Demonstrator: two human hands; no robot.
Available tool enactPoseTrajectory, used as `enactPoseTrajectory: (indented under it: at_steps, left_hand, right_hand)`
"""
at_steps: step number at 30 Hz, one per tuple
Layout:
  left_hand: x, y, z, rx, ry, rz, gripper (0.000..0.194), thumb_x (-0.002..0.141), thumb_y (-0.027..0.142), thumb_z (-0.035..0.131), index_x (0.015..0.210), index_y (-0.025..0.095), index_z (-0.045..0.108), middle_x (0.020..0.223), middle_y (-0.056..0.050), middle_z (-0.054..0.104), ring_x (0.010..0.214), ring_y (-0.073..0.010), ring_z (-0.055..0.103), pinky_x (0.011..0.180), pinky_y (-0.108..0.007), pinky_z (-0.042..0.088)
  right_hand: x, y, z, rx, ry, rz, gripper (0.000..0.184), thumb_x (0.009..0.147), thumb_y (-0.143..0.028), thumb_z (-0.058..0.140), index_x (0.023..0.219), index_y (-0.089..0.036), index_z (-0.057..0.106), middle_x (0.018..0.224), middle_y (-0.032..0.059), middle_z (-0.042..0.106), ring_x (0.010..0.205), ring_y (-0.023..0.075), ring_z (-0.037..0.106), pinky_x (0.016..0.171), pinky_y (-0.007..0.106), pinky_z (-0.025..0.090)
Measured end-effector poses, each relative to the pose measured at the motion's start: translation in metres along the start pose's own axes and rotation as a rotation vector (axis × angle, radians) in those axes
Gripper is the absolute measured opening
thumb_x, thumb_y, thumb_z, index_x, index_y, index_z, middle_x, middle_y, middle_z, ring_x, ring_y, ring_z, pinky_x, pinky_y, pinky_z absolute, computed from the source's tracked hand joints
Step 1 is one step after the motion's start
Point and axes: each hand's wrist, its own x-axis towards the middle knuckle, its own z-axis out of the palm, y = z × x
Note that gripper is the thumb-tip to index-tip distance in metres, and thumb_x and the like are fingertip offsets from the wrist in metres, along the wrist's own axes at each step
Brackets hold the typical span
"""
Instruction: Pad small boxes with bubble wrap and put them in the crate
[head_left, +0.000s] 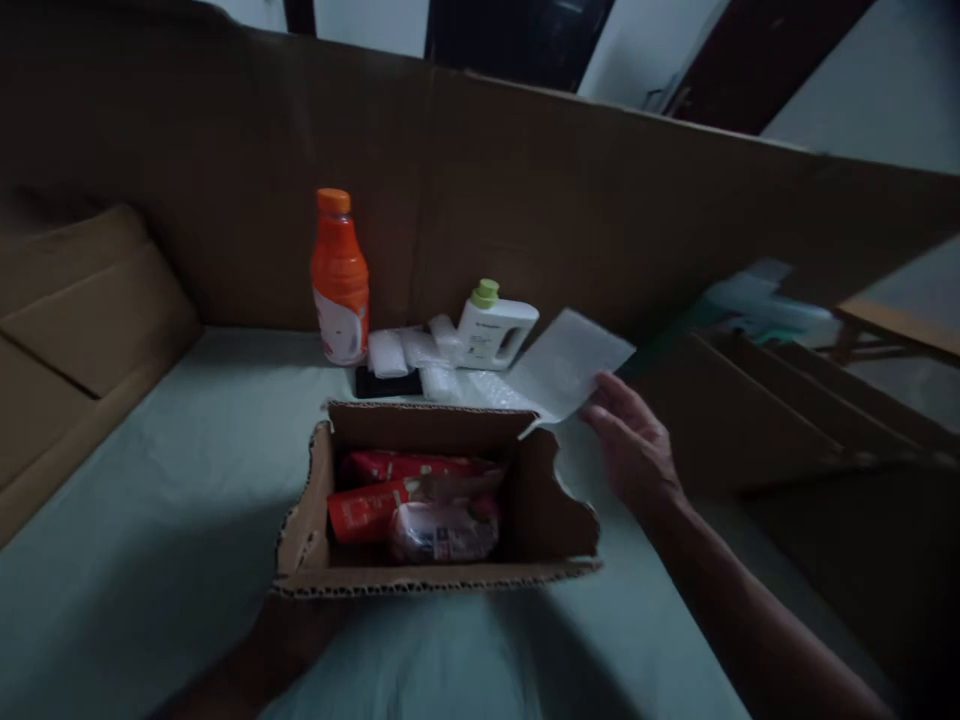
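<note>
My right hand pinches the edge of a thin white sheet, perhaps packing foam. The sheet hangs just past the far right corner of an open cardboard box. Inside the box lie a red packet, a red carton-like pack and a clear-wrapped item with a printed label. My left hand is at the box's near left underside, in shadow; its fingers are hidden by the box.
Behind the box stand an orange bottle and a white jug with a green cap. Between them, bubble-wrapped bundles lie by a flat black object. A cardboard wall closes the back; cardboard pieces flank the left.
</note>
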Motion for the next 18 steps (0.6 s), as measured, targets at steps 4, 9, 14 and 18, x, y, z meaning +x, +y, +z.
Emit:
enactPoseTrajectory:
  at_steps: [4, 9, 14, 18]
  left_hand:
    - [-0.009, 0.006, -0.004, -0.012, -0.004, -0.06, 0.048, 0.082, 0.062, 0.062, 0.101, 0.019, 0.073, 0.093, -0.011, 0.076, 0.102, -0.0336, 0.07, 0.095, -0.049, 0.057]
    - [-0.011, 0.024, -0.001, -0.139, 0.005, -0.13, 0.05, 0.081, 0.062, 0.064, 0.095, 0.016, 0.073, 0.092, -0.01, 0.077, 0.098, -0.0316, 0.072, 0.095, -0.042, 0.058]
    - [-0.005, 0.014, -0.005, -0.112, -0.026, -0.088, 0.046, 0.079, 0.058, 0.068, 0.095, 0.015, 0.073, 0.091, -0.011, 0.078, 0.09, -0.03, 0.074, 0.085, -0.039, 0.062]
    - [-0.002, 0.002, -0.008, -0.034, -0.056, -0.023, 0.052, 0.081, 0.058, 0.066, 0.109, 0.015, 0.072, 0.093, -0.012, 0.077, 0.088, -0.0306, 0.073, 0.086, -0.044, 0.062]
  right_hand:
    - [-0.048, 0.037, -0.077, -0.263, 0.105, 0.269, 0.05, 0.059, -0.044, 0.08, 0.103, -0.022, 0.075, 0.108, 0.0085, 0.075, 0.105, 0.0295, 0.068, 0.091, 0.044, 0.055]
    - [-0.068, 0.025, -0.109, -0.385, 0.155, 0.232, 0.049, 0.063, -0.052, 0.077, 0.099, -0.019, 0.075, 0.112, 0.0117, 0.073, 0.105, 0.0304, 0.066, 0.089, 0.043, 0.053]
    - [-0.07, -0.007, -0.064, -0.45, -0.137, 0.04, 0.039, 0.079, -0.052, 0.069, 0.104, -0.023, 0.075, 0.142, 0.0127, 0.06, 0.123, 0.0301, 0.06, 0.094, 0.042, 0.05]
    - [-0.071, -0.013, -0.012, -0.396, -0.299, 0.066, 0.04, 0.084, -0.055, 0.067, 0.106, -0.023, 0.076, 0.134, 0.0117, 0.065, 0.122, 0.0295, 0.061, 0.094, 0.041, 0.051]
